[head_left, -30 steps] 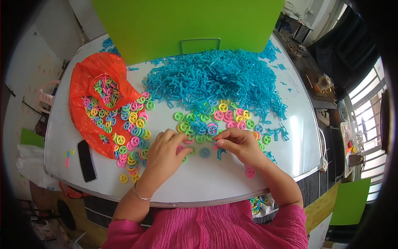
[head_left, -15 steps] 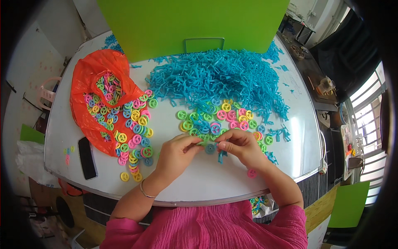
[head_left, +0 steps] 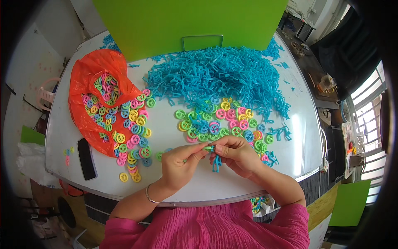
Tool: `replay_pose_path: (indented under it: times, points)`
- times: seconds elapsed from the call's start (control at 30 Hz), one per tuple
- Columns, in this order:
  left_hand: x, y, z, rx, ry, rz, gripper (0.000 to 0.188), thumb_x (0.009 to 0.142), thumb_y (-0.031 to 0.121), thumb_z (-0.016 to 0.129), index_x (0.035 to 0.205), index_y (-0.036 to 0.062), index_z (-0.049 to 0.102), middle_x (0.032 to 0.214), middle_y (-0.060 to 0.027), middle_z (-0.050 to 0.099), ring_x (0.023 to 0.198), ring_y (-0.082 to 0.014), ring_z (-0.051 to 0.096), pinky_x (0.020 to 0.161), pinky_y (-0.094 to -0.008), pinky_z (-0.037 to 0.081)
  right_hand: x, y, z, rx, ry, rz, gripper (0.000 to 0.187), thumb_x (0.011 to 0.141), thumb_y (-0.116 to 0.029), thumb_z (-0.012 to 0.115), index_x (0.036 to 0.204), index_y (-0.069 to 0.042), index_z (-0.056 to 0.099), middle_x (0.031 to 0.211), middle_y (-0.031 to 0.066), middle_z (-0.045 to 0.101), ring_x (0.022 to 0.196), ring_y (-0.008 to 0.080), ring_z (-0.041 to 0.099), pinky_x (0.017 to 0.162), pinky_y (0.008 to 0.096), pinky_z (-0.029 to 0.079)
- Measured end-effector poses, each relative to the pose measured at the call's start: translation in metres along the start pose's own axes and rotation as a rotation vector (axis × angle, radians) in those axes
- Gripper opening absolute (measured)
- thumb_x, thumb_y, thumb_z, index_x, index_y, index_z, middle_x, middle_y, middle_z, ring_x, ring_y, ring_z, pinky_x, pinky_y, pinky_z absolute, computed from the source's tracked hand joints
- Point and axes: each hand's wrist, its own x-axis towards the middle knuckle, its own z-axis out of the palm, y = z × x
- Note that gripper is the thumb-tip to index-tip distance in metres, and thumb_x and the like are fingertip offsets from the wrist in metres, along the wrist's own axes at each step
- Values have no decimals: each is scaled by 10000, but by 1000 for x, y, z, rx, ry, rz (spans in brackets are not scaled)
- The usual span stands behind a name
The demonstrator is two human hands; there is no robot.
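Note:
My left hand (head_left: 179, 165) pinches a small green plastic wheel (head_left: 208, 148) between thumb and fingertips. Pressed close to it, my right hand (head_left: 238, 154) grips a blue plastic clip (head_left: 216, 162) whose forked end hangs below the fingers. Wheel and clip meet at the fingertips; how they join is too small to tell. Just beyond both hands, loose wheels (head_left: 203, 137) in green, pink, yellow and blue are spread on the white table (head_left: 182, 193). Behind them rises a big heap of blue clips (head_left: 215, 76).
At left, a red plastic bag (head_left: 83, 126) spills many coloured wheels. A dark phone (head_left: 86, 159) lies near it by the table edge. A green board with a wire handle (head_left: 190, 25) stands behind the heap. Several blue clips (head_left: 282, 133) lie at right.
My hands have come together, bringing the blue clip against the green wheel. The clip has swung toward the middle. A green wheel now shows left of my left hand.

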Motion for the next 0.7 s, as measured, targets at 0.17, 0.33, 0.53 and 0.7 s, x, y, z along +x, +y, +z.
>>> replay_pose_path:
  times: [0.17, 0.33, 0.53, 0.7]
  points:
    - [0, 5, -3, 215, -15, 224, 321, 787, -58, 712, 1091, 43, 710, 843, -118, 723, 711, -181, 690, 634, -260, 530, -6, -2, 8, 77, -33, 14, 152, 927, -109, 641, 1033, -9, 684, 930, 74, 690, 838, 145, 648, 739, 295, 533]
    - [1, 9, -4, 222, -3, 295, 295, 800, -29, 719, 1084, 46, 714, 797, -97, 714, 685, -167, 676, 616, -249, 517, -8, -3, 6, -285, 2, -108, 168, 916, -95, 656, 1050, 1, 686, 870, 56, 689, 805, 107, 628, 699, 256, 517]
    - [2, 7, -8, -195, -79, -97, 199, 875, -7, 662, 1068, 2, 708, 822, -95, 707, 714, -125, 665, 635, -236, 526, -15, -8, 20, -511, 52, -188, 202, 876, -60, 696, 1065, 8, 673, 887, 55, 689, 814, 94, 643, 687, 238, 530]
    - [2, 10, -9, -61, -80, 25, 201, 875, -19, 654, 1067, 4, 708, 806, -98, 702, 713, -130, 666, 646, -234, 529, -20, -10, 26, -665, 105, -205, 216, 868, -42, 702, 1070, 20, 659, 894, 55, 687, 810, 101, 659, 699, 242, 554]
